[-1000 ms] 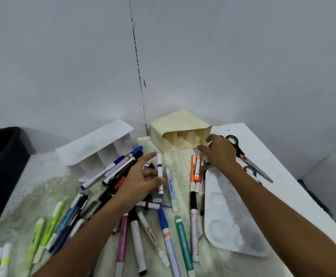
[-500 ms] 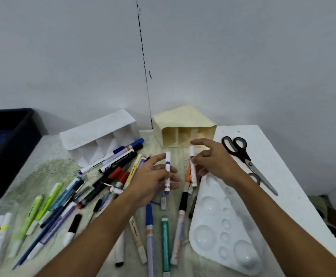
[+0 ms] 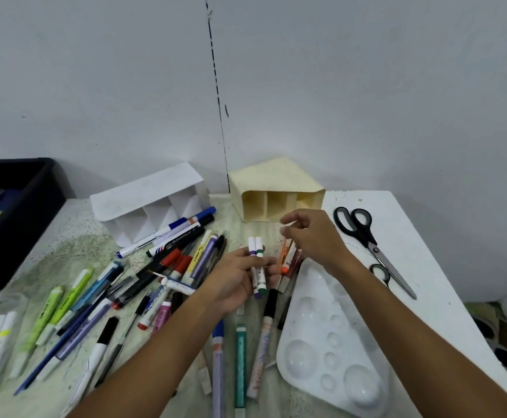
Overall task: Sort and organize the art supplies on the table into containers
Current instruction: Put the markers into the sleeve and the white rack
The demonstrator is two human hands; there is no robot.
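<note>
L hand (image 3: pixel 240 279) grips two white markers (image 3: pixel 257 268) side by side — fingers curled round their barrels, one w/ a purple band, one green. R hand (image 3: pixel 312 239) hovers just right of them, fingers loosely curled, holding nothing. Beyond R fingertips: cream organizer (image 3: pixel 279 191) on its side. Loose pens (image 3: pixel 185 260) lie left of L fingers; white palette (image 3: pixel 333 336) lies under the R wrist.

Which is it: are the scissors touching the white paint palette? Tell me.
Apart. The head view shows bare white table between the scissors and the paint palette.
</note>
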